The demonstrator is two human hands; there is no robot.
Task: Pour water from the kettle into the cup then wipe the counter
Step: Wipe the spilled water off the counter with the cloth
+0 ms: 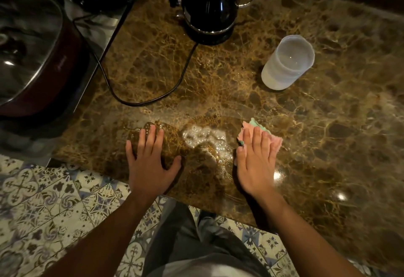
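Note:
A black electric kettle point(208, 6) stands on its base at the back of the brown marble counter point(328, 134). To its right is a translucent white cup point(287, 62) with water in it. My right hand point(255, 163) presses flat on a pink and green cloth point(260, 134) near the front edge. A foamy wet patch point(205, 139) lies on the counter between my hands. My left hand point(150, 161) rests flat on the counter with its fingers spread, holding nothing.
The kettle's black cord point(140, 102) loops across the counter to the left. A large lidded pot point(32, 58) sits on a metal surface at the left. Patterned floor tiles point(43, 211) show below the counter's front edge.

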